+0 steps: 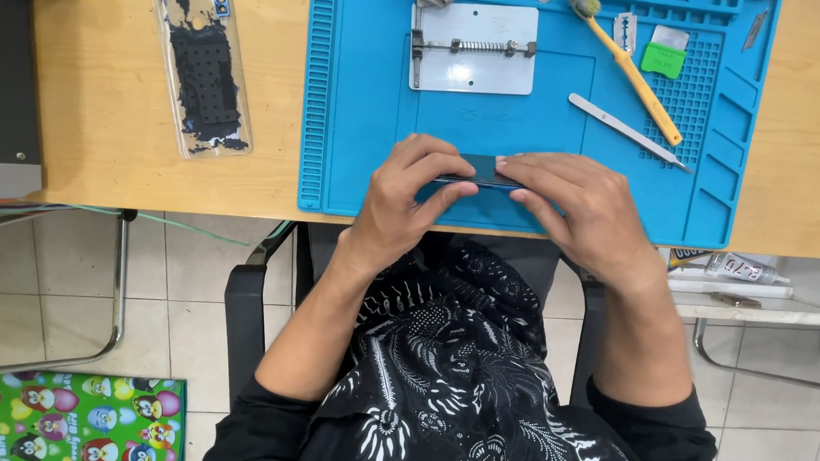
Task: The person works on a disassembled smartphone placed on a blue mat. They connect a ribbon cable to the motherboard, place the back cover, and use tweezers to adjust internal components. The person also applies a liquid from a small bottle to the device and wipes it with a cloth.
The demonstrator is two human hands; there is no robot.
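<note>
Spread across a wooden desk (110, 114), a blue silicone repair mat (368, 122) is lying under both hands. Left hand (409, 198) and right hand (575, 205) are pinching a dark smartphone (483, 170) between curled fingers (445, 194), holding it just above the mat's near edge. Beyond the fingertips, a metal clamp plate (476, 48), yellow brush (633, 69) and grey spudger (622, 129) are lying apart.

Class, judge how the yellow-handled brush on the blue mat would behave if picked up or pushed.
The yellow-handled brush looks thin and plastic, so probably light and stiff. Its long handle lies flat on the blue mat, so a push would likely slide or pivot it rather than roll it.
</note>
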